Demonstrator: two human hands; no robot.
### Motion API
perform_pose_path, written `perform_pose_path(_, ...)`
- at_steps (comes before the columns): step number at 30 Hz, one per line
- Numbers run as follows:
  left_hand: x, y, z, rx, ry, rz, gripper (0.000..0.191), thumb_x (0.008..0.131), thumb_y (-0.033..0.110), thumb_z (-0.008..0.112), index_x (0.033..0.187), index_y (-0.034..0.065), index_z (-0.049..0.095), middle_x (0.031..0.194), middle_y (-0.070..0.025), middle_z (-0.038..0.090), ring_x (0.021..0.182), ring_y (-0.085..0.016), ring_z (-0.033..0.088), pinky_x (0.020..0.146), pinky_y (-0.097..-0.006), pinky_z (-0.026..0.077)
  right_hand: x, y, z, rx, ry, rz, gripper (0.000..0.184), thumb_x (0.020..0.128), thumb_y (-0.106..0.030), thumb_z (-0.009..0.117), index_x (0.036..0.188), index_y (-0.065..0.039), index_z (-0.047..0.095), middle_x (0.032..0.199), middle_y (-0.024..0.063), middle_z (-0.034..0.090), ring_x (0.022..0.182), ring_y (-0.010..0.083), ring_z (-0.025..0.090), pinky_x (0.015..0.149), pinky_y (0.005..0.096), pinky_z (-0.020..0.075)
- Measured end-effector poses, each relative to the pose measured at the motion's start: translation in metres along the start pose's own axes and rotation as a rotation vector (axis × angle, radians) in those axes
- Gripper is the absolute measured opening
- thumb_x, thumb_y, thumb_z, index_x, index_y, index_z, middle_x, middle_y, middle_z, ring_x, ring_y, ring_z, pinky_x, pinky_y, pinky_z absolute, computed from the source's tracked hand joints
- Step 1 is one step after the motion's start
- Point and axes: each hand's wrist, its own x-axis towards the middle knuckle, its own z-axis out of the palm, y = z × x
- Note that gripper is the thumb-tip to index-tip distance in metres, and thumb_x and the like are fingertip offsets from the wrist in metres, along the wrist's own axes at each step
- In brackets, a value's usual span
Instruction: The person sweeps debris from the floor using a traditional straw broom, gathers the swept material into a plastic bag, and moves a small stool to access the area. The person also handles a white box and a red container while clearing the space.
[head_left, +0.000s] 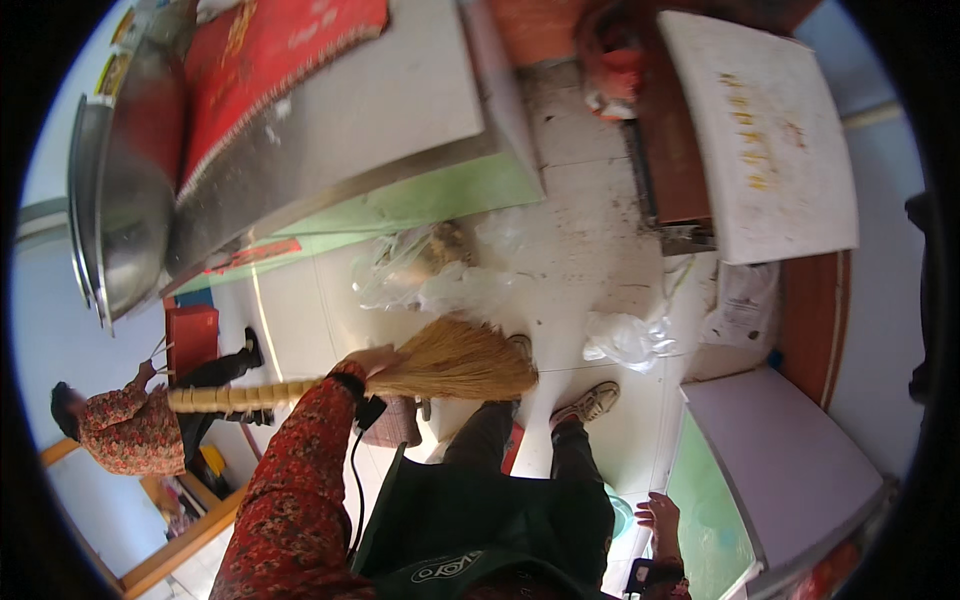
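Note:
My left hand (375, 360) is at the straw broom (457, 360), where its bristles narrow toward the segmented handle. The handle points left and the fan of bristles spreads right, in front of my feet. The far side of the hand hides how its fingers close. My right hand (658, 513) is low at the right, its fingers apart and nothing in them, near the green-sided cabinet. Crumpled clear plastic bags (442, 277) lie on the floor beyond the broom. A white plastic bag (628, 339) lies to the right of it.
A counter (390, 97) with a red cloth and large metal bowls (139, 217) stands at upper left. A person (139, 431) with a red bag (192, 337) is at the left. At the right are a white board (772, 142) and a low cabinet (795, 465). Dirt marks the tiled floor (585, 225).

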Motion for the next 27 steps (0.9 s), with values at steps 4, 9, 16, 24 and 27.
perform_pose_path(4, -0.105, 0.014, 0.006, -0.311, -0.209, 0.083, 0.05, 0.094, 0.038, 0.042, 0.123, -0.002, 0.049, 0.109, -0.0099, 0.061, 0.095, -0.012, 0.057, 0.083, -0.0272, 0.045, -0.018, 0.018, 0.0, 0.103, -0.027, -0.105, 0.033, 0.081, -0.012, 0.054, 0.113, 0.0, 0.053, 0.083, 0.0126, 0.066, 0.061, 0.0191, 0.063, 0.051, 0.027, 0.0493)
perform_pose_path(9, -0.198, 0.068, 0.01, -0.571, -0.435, 0.211, 0.042, 0.094, 0.03, 0.042, 0.128, 0.0055, 0.047, 0.115, -0.0111, 0.059, 0.102, -0.015, 0.057, 0.093, -0.0278, 0.041, -0.045, 0.028, 0.012, 0.204, -0.079, -0.103, 0.032, 0.083, -0.017, 0.058, 0.111, -0.001, 0.055, 0.081, 0.0126, 0.066, 0.062, 0.0188, 0.064, 0.052, 0.0279, 0.0513)
perform_pose_path(16, -0.239, 0.223, 0.036, -0.548, -0.65, 0.417, 0.065, 0.089, 0.045, 0.052, 0.137, 0.005, 0.034, 0.131, -0.0072, 0.046, 0.117, -0.012, 0.045, 0.099, -0.0271, 0.036, -0.093, -0.03, 0.054, 0.124, -0.448, -0.148, 0.043, 0.081, -0.024, 0.061, 0.119, -0.004, 0.053, 0.098, 0.0063, 0.065, 0.085, 0.0161, 0.061, 0.069, 0.0305, 0.0493)
perform_pose_path(24, -0.215, 0.396, 0.135, -0.179, -0.287, 0.828, 0.08, 0.085, 0.032, 0.055, 0.141, -0.0047, 0.012, 0.133, -0.0165, 0.041, 0.122, -0.022, 0.039, 0.1, -0.0288, 0.031, -0.147, -0.127, 0.076, 0.567, -0.905, -0.291, 0.059, 0.087, -0.029, 0.057, 0.137, -0.008, 0.032, 0.122, 0.0042, 0.053, 0.103, 0.015, 0.053, 0.089, 0.0356, 0.0409)
perform_pose_path(27, -0.221, 0.431, 0.163, -0.09, -0.254, 0.863, 0.077, 0.085, 0.03, 0.054, 0.141, -0.0048, 0.013, 0.136, -0.0199, 0.037, 0.125, -0.026, 0.036, 0.103, -0.03, 0.029, -0.136, -0.144, 0.073, 0.955, -0.924, -0.259, 0.04, 0.091, -0.025, 0.052, 0.126, -0.009, 0.043, 0.113, 0.0034, 0.056, 0.1, 0.0169, 0.053, 0.09, 0.0363, 0.0412)
